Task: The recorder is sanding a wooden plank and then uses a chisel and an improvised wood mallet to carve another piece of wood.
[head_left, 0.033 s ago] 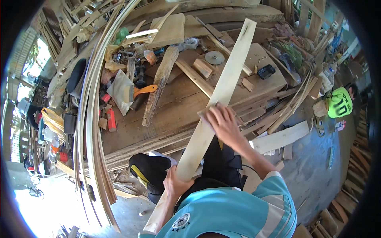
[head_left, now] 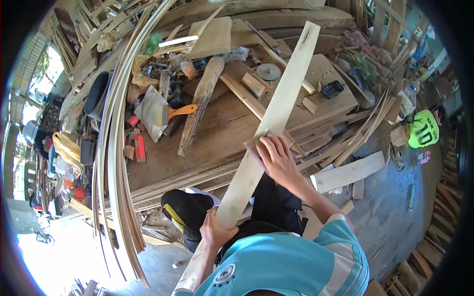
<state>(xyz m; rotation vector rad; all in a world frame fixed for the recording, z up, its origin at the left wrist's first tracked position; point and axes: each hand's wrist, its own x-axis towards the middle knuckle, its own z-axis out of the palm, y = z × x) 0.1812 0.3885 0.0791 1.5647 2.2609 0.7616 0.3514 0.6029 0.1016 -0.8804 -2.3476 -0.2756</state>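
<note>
A long pale wooden board (head_left: 284, 101) slants from my lap up over the workbench. Near its lower part my left hand (head_left: 216, 232) is closed around the board's edge. Partway up, my right hand (head_left: 276, 157) presses a small flat brown piece of sandpaper (head_left: 253, 143) onto the board's upper face, with the fingers bent over it. Most of the sandpaper is hidden beneath that hand.
On the wooden bench (head_left: 163, 165) lie a brush with an orange handle (head_left: 182, 111), a rough wood strip (head_left: 201, 103), a metal disc (head_left: 268, 72) and a black case (head_left: 331, 89). Long thin strips (head_left: 117, 133) stand at left. Someone in a bright green shirt (head_left: 423, 129) is at far right.
My right hand and the sandpaper have slid slightly down the board towards me. My left hand still grips the lower part.
</note>
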